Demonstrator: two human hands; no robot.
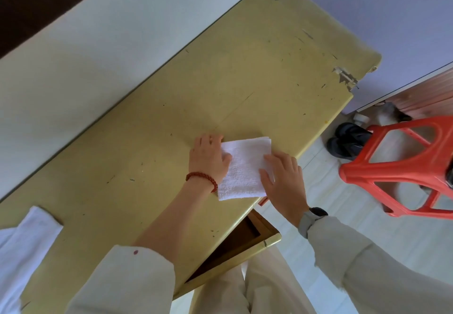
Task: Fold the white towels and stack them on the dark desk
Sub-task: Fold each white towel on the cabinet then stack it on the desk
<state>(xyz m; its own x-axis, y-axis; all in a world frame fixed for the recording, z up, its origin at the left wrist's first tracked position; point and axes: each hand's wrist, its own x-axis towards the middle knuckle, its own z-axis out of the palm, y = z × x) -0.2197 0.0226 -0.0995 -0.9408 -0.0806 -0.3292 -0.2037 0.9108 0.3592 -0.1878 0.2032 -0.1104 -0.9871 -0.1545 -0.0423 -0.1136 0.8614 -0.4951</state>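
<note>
Yellowish desk (245, 73): folded (seemingly quartered) white towel (245, 166).

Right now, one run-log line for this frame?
step: flattening fold | left hand: pressing folded towel | right hand: pressing same towel | surface: desk | unfolded towels: desk's left end

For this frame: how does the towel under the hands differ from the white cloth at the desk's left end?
The folded towel is a compact rectangle lying fully in view; the white cloth is spread looser and cut off by the frame edge. The left hand and right hand both press flat on the folded towel; nothing touches the white cloth. The folded towel sits near the desk's front edge, the white cloth at its left end. Both are white.
</note>
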